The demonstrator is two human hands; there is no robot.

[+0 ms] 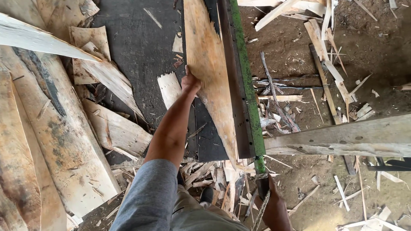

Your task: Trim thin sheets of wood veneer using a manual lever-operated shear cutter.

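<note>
My left hand lies flat against the left edge of a thin wood veneer sheet, fingers stretched out over its surface rather than curled round it, thumb side toward me. The arm runs straight from my grey sleeve up to the sheet, elbow barely bent. The veneer sheet lies lengthwise on the dark cutting bed, its right edge tucked along the long steel blade with the green bar beside it, and its near end narrows to a ragged point by the bed's near edge.

My right hand is low at the bottom of the view, closed round the dark handle at the near end of the green bar; a twisted rope hangs by it.

Broad veneer offcuts pile off the bed's left edge. Splinters litter its near edge by my shoe. A weathered beam crosses the dirt ground on the right.
</note>
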